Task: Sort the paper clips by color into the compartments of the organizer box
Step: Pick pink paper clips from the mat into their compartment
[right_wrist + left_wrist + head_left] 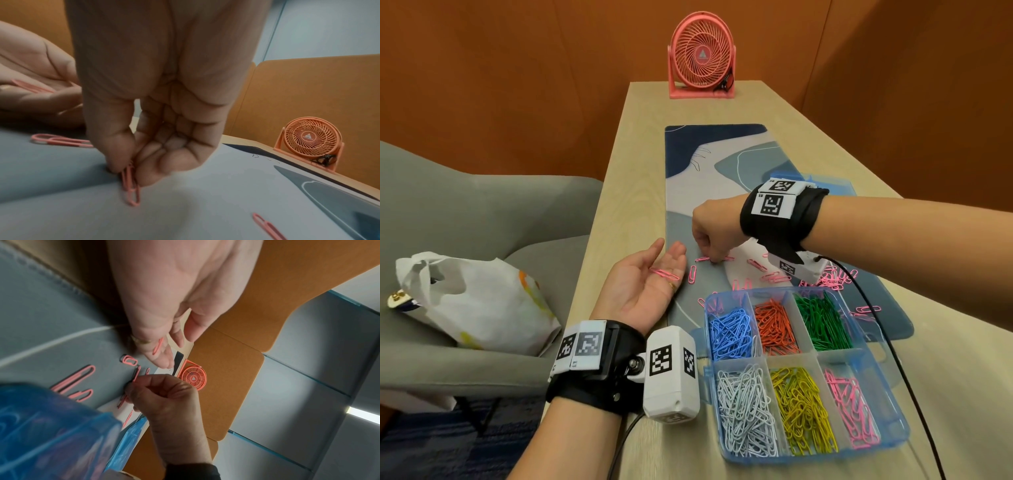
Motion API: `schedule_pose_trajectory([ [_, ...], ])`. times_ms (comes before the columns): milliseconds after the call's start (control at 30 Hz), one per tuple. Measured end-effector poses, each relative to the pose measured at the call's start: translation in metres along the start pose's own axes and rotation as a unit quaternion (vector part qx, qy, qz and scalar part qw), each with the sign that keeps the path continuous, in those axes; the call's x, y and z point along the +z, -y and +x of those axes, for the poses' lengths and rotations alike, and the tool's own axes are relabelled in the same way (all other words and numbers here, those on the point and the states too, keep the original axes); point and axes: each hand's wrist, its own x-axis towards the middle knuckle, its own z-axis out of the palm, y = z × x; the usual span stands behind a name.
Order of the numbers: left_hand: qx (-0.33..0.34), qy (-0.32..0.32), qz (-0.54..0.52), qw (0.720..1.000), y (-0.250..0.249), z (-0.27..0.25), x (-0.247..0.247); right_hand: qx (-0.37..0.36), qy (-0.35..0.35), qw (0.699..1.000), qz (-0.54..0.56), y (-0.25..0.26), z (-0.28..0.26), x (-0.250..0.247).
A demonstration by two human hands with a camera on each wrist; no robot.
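Head view: from above, facing forward and down along the table (619, 171) toward the pink fan (702, 56) at 12 o'clock. Left wrist view: rolled sideways, close over the upturned left hand (164, 293), fan (193, 378) beyond. Right wrist view: very near the right hand (156, 97), low over the mat (205, 203), fan (312, 138) at 2 o'clock. Shared by all three: fan, mat, both hands.

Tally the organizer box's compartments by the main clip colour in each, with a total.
blue clips: 1
orange clips: 1
green clips: 1
white clips: 1
yellow clips: 1
pink clips: 1
Total: 6 compartments in the organizer box
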Motion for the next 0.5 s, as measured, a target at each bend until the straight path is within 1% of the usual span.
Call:
schedule_pose_trajectory([
  [133,-0.016,0.008,0.032,0.999,0.0,-0.004,0.001,-0.004,-0.015,1.0,-0.005,0.001,-0.003,0.003],
  [267,-0.03,0.012,0.045,0.998,0.0,-0.005,0.0,0.0,-0.012,1.0,0.01,-0.001,-0.006,0.001],
  [333,-0.034,0.009,0.048,0.998,-0.001,-0.005,0.001,0.004,-0.029,0.998,0.05,-0.003,-0.012,-0.007],
  [400,-0.037,0.008,0.044,0.998,-0.001,-0.005,0.002,-0.001,-0.051,0.992,0.115,-0.001,-0.019,-0.018],
  [500,-0.043,0.027,0.022,0.998,-0.001,-0.003,0.0,-0.037,-0.061,0.982,0.176,0.011,-0.023,-0.028],
])
